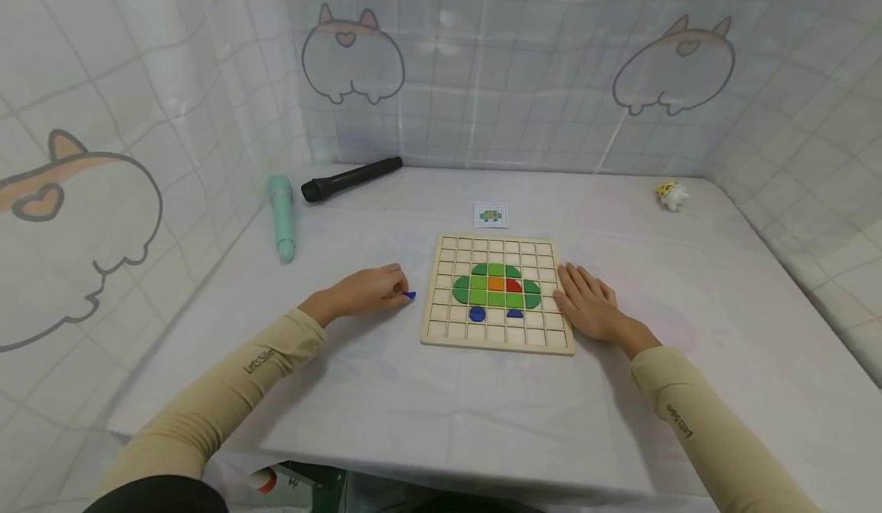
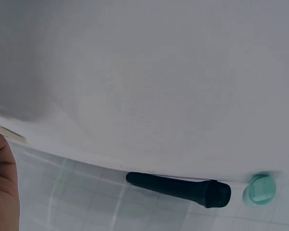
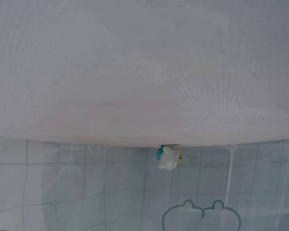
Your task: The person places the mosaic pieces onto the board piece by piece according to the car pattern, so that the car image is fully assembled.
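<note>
Small blue piece (image 1: 410, 295) — flat, glossy — in left hand's (image 1: 365, 291) fingertips.

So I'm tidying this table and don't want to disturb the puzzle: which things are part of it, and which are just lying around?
In use:
- wooden grid board with the turtle pattern
- small blue piece pinched by the left hand
- pattern card behind the board
- right hand resting flat at the board's edge

Lying about:
- black microphone
- mint-green microphone
- small toy figure

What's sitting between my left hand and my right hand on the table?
In the head view, the wooden grid puzzle board lies between the left hand, pinching a small blue piece, and the right hand.
</note>
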`<state>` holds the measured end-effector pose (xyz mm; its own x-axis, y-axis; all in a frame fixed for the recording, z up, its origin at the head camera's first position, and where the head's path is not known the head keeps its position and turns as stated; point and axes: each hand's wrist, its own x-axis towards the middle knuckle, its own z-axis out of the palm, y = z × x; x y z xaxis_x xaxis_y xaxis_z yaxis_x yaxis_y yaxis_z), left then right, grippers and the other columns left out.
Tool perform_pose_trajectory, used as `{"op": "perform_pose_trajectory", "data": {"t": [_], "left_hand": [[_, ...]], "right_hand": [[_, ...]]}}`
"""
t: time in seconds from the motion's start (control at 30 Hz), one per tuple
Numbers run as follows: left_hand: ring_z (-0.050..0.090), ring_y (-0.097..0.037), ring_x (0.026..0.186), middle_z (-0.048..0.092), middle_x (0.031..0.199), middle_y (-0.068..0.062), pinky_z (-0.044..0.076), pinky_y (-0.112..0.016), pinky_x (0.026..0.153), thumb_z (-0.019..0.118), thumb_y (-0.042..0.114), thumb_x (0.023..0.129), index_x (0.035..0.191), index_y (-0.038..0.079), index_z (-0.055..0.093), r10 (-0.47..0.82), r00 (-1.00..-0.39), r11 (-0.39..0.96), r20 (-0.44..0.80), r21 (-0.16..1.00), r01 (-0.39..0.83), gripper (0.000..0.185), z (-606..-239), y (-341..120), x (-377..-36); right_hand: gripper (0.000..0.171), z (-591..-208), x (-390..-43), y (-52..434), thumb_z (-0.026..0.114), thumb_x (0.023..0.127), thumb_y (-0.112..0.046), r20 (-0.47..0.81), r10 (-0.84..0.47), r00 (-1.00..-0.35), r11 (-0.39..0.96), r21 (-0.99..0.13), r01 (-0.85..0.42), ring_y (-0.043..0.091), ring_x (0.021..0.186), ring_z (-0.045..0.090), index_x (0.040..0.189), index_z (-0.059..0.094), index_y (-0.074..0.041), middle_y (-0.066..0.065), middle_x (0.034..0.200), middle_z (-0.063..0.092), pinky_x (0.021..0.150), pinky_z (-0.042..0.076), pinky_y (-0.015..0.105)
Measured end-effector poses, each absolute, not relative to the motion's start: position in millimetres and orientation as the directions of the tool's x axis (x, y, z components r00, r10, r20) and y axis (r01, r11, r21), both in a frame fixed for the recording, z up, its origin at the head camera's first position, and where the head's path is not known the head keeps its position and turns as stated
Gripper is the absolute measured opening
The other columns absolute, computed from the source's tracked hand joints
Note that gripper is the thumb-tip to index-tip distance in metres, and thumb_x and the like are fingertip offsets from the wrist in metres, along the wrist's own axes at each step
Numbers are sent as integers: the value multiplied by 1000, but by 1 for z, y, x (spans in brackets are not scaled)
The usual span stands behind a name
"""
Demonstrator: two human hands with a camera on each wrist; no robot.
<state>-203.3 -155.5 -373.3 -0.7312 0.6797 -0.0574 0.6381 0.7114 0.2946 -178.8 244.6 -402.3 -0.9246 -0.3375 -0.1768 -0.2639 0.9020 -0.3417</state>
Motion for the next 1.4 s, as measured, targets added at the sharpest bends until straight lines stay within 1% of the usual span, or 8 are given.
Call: {"op": "perform_pose_trajectory", "data": {"t": [0.1, 0.17, 0.37, 0.57, 0.7, 0.9, 1.1, 1.4], "left_hand": [[56, -11, 83, 54, 97, 2, 49, -26, 74, 63, 20, 92, 99, 8, 61, 691, -721, 701, -52, 292, 651, 14, -369, -148, -202], [57, -11, 83, 54, 97, 2, 49, -25, 74, 63, 19, 92, 99, 8, 61, 717, -696, 673, -35, 293, 679, 13, -365, -139, -201], [56, -11, 78, 52, 93, 1, 48, -22, 71, 63, 18, 92, 97, 8, 60, 834, -552, 533, 30, 220, 817, 12, -357, -97, -196], [54, -8, 77, 53, 94, 1, 46, -19, 71, 60, 25, 95, 100, 9, 60, 881, -468, 472, -66, 182, 863, 17, -355, -44, -195], [54, -7, 78, 57, 94, 0, 45, -16, 68, 60, 24, 95, 100, 7, 62, 907, -408, 420, -102, 158, 894, 18, -359, -20, -195], [52, -8, 73, 54, 91, 0, 43, -16, 64, 60, 25, 95, 99, 7, 60, 907, -390, 414, -158, 177, 893, 18, -361, -6, -195], [56, -8, 77, 57, 94, 0, 44, -16, 67, 59, 26, 95, 99, 7, 60, 891, -416, 444, -180, 159, 882, 19, -358, 2, -197], [54, -5, 74, 53, 93, 2, 43, -15, 62, 63, 30, 93, 94, 11, 62, 900, -415, 432, -135, 136, 892, 19, -359, 7, -199]], "right_hand": [[66, -402, -179, 246, 19, 103, -42, -181, -334, -925, 904, -341, -259, 38, 140, -6, 150, 0, 1, 21, 155, -3, 103, 1, 60], [66, -402, -179, 246, 19, 103, -42, -183, -332, -925, 904, -340, -257, 38, 140, -6, 150, 0, 1, 21, 155, -3, 103, 1, 61], [66, -403, -178, 248, 19, 103, -42, -182, -326, -928, 906, -341, -251, 38, 140, -6, 150, 1, 1, 21, 155, -3, 103, 1, 61], [65, -405, -178, 248, 19, 103, -41, -175, -327, -929, 903, -347, -252, 38, 140, -6, 150, 0, 1, 21, 155, -3, 103, 1, 60], [66, -405, -177, 246, 19, 103, -42, -173, -325, -930, 902, -351, -250, 38, 140, -6, 150, 0, 0, 21, 155, -3, 103, 1, 60], [65, -402, -178, 244, 19, 103, -41, -176, -329, -928, 902, -348, -254, 37, 140, -6, 150, 1, 1, 21, 155, -3, 103, 1, 60], [65, -400, -179, 245, 19, 104, -40, -164, -347, -923, 897, -345, -276, 38, 140, -5, 150, 2, 2, 22, 155, -2, 103, 1, 60], [64, -401, -179, 244, 18, 104, -40, -157, -347, -925, 893, -358, -274, 37, 140, -4, 150, 3, 2, 21, 155, -1, 104, 2, 59]]}}
